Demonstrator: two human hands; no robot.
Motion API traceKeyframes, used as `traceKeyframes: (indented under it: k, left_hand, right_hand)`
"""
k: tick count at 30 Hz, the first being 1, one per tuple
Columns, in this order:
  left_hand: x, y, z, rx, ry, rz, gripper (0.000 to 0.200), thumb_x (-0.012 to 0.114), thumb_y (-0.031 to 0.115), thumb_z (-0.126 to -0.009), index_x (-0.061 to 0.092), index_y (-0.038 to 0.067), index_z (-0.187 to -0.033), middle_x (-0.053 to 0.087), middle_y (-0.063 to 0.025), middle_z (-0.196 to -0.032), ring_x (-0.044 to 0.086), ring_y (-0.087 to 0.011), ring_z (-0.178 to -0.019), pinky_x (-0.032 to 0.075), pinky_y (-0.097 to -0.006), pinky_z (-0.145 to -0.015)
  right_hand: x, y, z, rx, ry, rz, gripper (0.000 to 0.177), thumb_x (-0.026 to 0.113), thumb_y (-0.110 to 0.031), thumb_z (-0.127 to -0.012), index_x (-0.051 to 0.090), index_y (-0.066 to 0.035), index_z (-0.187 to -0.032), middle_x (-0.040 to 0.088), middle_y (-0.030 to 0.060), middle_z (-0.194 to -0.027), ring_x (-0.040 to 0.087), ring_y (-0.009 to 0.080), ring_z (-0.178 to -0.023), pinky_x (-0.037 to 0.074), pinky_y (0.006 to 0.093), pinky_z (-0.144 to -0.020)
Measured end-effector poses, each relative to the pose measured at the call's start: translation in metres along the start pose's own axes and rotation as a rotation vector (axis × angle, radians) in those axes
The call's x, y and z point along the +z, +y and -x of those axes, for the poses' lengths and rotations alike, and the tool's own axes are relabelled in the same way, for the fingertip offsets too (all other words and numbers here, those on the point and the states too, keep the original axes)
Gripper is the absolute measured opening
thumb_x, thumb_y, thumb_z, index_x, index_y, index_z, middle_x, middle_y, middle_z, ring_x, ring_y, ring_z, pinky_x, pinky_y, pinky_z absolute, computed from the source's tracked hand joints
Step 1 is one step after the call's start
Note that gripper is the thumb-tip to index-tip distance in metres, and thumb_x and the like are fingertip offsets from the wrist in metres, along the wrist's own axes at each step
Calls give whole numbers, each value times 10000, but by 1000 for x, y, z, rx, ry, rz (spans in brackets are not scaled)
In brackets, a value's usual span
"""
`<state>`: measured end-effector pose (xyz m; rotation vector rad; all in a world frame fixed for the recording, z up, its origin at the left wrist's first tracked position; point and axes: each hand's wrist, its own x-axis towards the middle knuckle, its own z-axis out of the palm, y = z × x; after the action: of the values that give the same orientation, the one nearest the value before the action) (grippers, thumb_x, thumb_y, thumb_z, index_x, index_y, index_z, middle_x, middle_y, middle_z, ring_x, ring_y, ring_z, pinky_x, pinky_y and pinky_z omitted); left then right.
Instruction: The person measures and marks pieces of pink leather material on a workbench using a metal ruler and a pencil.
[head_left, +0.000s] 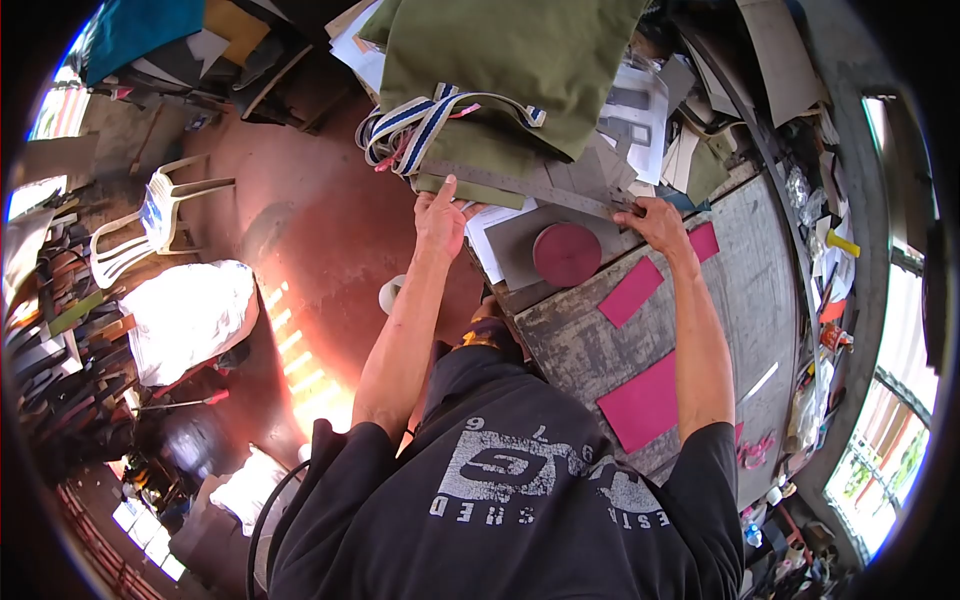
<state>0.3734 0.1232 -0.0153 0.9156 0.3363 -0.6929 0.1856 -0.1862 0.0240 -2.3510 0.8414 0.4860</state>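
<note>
A long metal ruler (575, 199) lies slantwise across the near edge of a folded olive-green cloth (500, 70). My left hand (440, 222) grips the ruler's left end, thumb on top, beside a narrow green strip (475, 192). My right hand (657, 222) pinches the ruler's right end; a small dark thing by its fingertips is too small to name. A bundle of blue-and-white striped webbing (425, 130) rests on the cloth, just beyond my left hand. Below the ruler, a round dark-red roll (567, 254) sits on a grey sheet (510, 240).
Magenta pieces (640, 400) lie on the worn wooden table (560, 330). Papers and card scraps (640, 105) pile up at the back right. A white plastic chair (155, 220) stands on the red floor (320, 220) at left. A yellow-handled tool (843, 243) is by the right wall.
</note>
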Motion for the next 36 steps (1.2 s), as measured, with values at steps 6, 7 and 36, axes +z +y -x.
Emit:
traceKeyframes:
  k: [6,7,36]
  left_hand:
    - [-2,-4,-9,-27,96,-33,325,596,30,-945,465,9,-1242,553,-171,-1278,589,-378,-1151,550,-590,-893]
    - [-1,-4,-9,-25,100,-35,326,596,29,-945,464,8,-1242,550,-173,-1280,587,-381,-1152,548,-595,-895]
    - [-5,-7,-17,-66,114,-57,394,545,35,-949,383,-17,-1305,479,-180,-1317,550,-379,-1177,549,-585,-894]
  right_hand:
    - [10,9,-5,22,-13,-20,609,770,-552,-732,702,24,-919,676,244,-826,650,420,-847,480,470,-753]
    - [10,9,-6,32,-25,-18,612,769,-554,-730,704,22,-927,680,244,-840,651,422,-858,483,471,-760]
    - [28,20,-15,-2,19,70,612,721,-615,-745,702,-28,-921,711,213,-918,666,392,-957,495,490,-840]
